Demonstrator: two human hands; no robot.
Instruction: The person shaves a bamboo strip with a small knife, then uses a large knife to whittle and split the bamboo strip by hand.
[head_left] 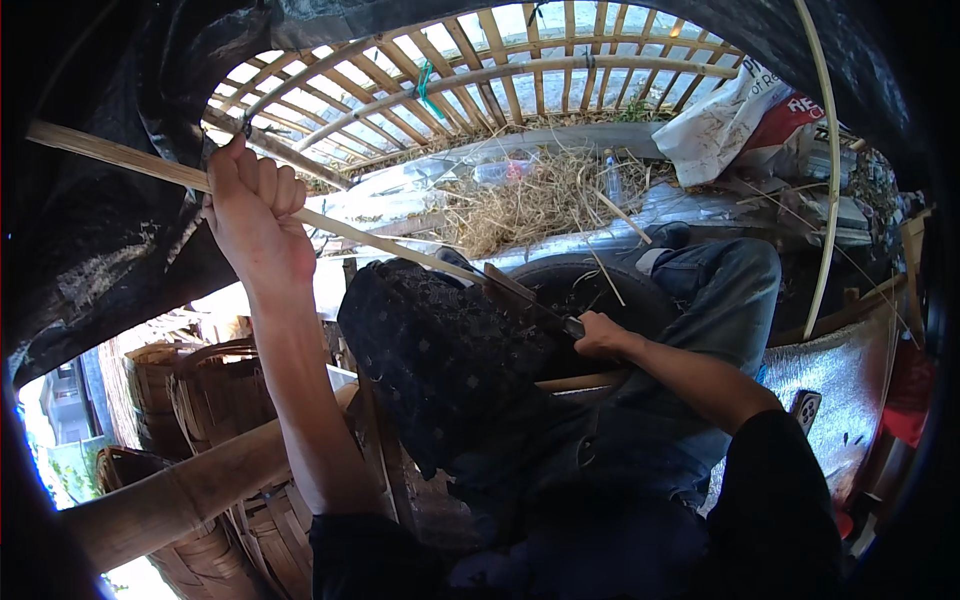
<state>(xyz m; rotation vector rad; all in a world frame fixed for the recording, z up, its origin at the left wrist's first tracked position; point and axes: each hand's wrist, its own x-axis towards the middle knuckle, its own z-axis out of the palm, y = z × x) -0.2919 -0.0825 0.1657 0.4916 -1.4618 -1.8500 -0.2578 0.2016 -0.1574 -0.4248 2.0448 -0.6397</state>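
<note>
My left hand [255,205], raised at the left, is closed in a fist round a long pale bamboo strip [375,240]. The strip slants down from the far left toward my lap. My right hand [605,335] grips the dark handle of a knife [540,308], whose blade points up and left. Near the blade's far end the strip's lower end meets it; whether the edge has entered the strip I cannot tell. Beneath them a dark patterned cloth [430,320] covers my left thigh.
Woven bamboo baskets [215,390] and a thick bamboo pole [215,485] stand at the left. A slatted bamboo fence [500,70] curves across the back, before it a heap of dry shavings [530,200]. At right are a white sack [725,125], an upright strip [828,200] and a phone [805,410].
</note>
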